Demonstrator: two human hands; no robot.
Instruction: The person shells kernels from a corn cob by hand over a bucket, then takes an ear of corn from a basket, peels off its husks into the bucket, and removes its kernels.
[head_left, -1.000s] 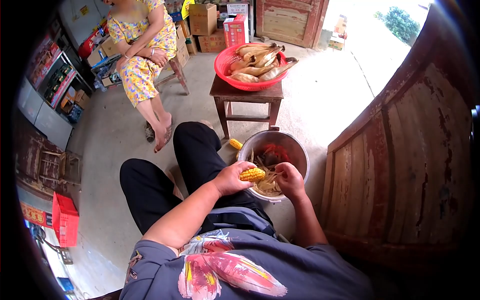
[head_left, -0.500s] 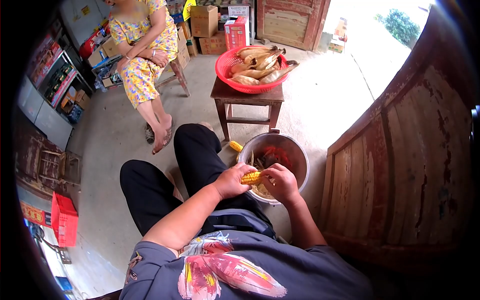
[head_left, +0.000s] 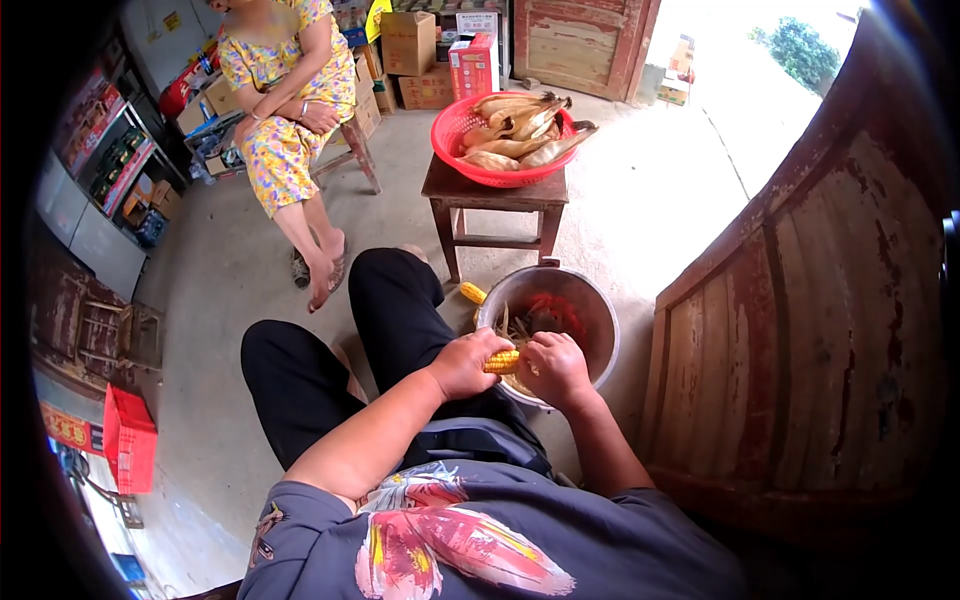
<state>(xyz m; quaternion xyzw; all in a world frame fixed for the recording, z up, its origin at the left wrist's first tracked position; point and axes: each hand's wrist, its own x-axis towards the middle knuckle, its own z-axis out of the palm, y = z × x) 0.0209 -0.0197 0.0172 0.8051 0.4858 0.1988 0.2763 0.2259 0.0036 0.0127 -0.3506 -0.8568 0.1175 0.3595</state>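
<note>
A yellow corn cob (head_left: 501,362) lies across between my two hands, above the near part of a metal pot (head_left: 603,335). My left hand (head_left: 470,362) is wrapped round its left end. My right hand (head_left: 555,366) is closed at the cob's right end, its fingers curled against it. Pale husks (head_left: 514,322) and something red lie inside the pot. Another yellow cob (head_left: 472,292) shows beside the pot's left rim. Beyond the pot, a red plastic basket (head_left: 446,135) holds several ears in dry husks (head_left: 515,146).
The basket stands on a wooden stool (head_left: 500,195). A seated person (head_left: 285,110) is at the upper left. A wooden door (head_left: 790,350) rises close on the right. Cardboard boxes (head_left: 408,42) stand at the back, and a red crate (head_left: 130,438) is at the left.
My right hand, apart from the cob one second ago, has come left onto its right end. The cob is more covered by fingers now. My left hand has kept its grip.
</note>
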